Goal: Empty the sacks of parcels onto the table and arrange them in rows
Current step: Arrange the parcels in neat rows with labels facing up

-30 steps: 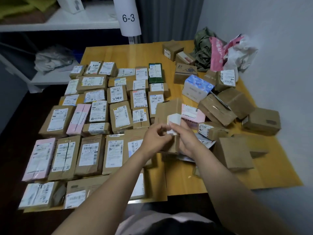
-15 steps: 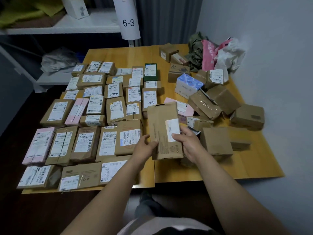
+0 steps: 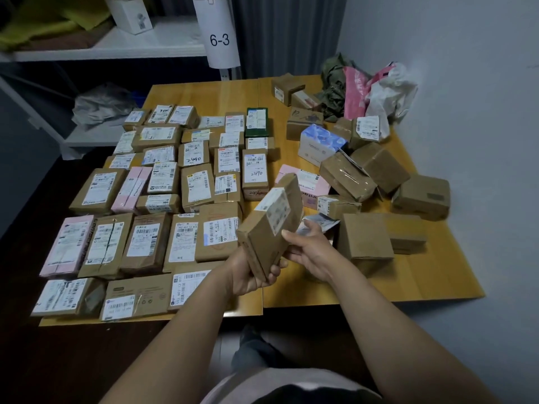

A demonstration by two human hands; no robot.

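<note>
Compared with half a second before, the brown cardboard parcel [image 3: 269,228] had been turned: its broad face, earlier held flat toward the camera, was now tilted up and to the right, so that a narrow side was also shown. It was held in the air above the near edge of the wooden table [image 3: 414,284], between the ordered rows of parcels [image 3: 163,199] on the left and the loose boxes [image 3: 364,243] on the right. The left hand [image 3: 250,275], formerly at the parcel's left edge, was now wrapped round its lower end, fingers curled beneath it. The right hand [image 3: 313,252], which had pinched the label, was now held loosely beside the parcel with relaxed fingers, only the thumb tip laid against the right edge.

The parcel was seen as a flat, oblong box of plain cardboard, with a white shipping label [image 3: 277,207] folded over its upper long edge; the print was too blurred to be read. Crumpled sacks [image 3: 367,88] were left in the far right corner.
</note>
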